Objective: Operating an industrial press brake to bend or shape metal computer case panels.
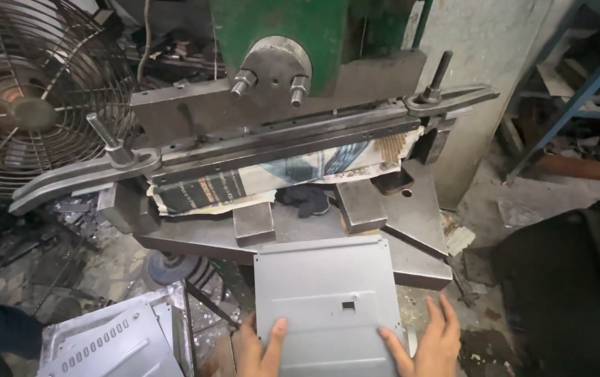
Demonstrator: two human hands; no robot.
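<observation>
Both hands grip a grey metal sheet: left hand at its seven o'clock corner, right hand at five o'clock, press at twelve.

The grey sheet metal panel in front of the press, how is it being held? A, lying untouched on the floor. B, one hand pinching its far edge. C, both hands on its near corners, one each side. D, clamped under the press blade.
C: the left hand and right hand each grip a near corner of the grey sheet metal panel, whose far edge rests on the press table.
</observation>
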